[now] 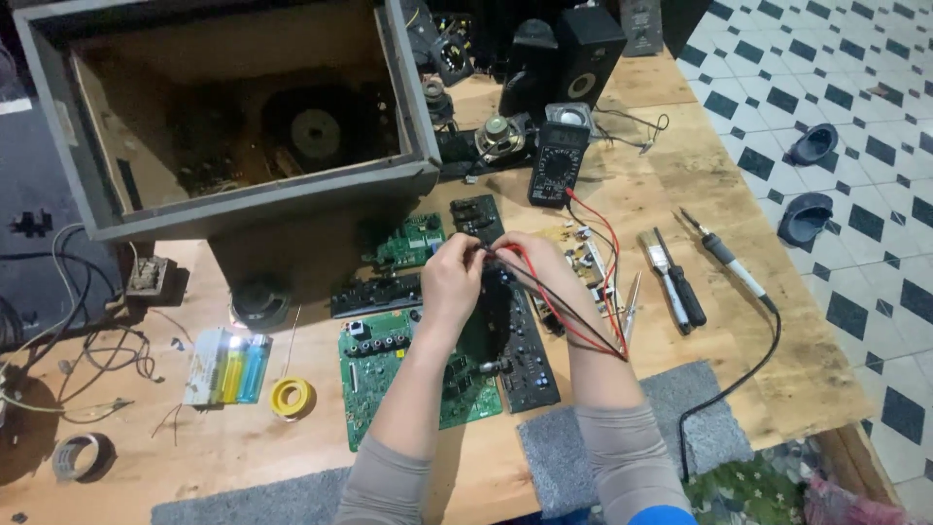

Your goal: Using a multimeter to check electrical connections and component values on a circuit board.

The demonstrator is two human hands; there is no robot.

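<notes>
— What are the hands on, seen from the head camera?

— The left hand (449,277) and right hand (533,261) meet, each grip pinched together on thin, glossy red and black wires (573,316) that loop right and up to a black meter (556,161).

— And beneath them?

— Flat green circuit boards (374,374) studded with parts, beside a long black panel (530,360), all on a pale grained wooden surface (680,194). Left of the grip lies a yellow tape roll (292,397); right, a slim soldering iron (724,258).
</notes>
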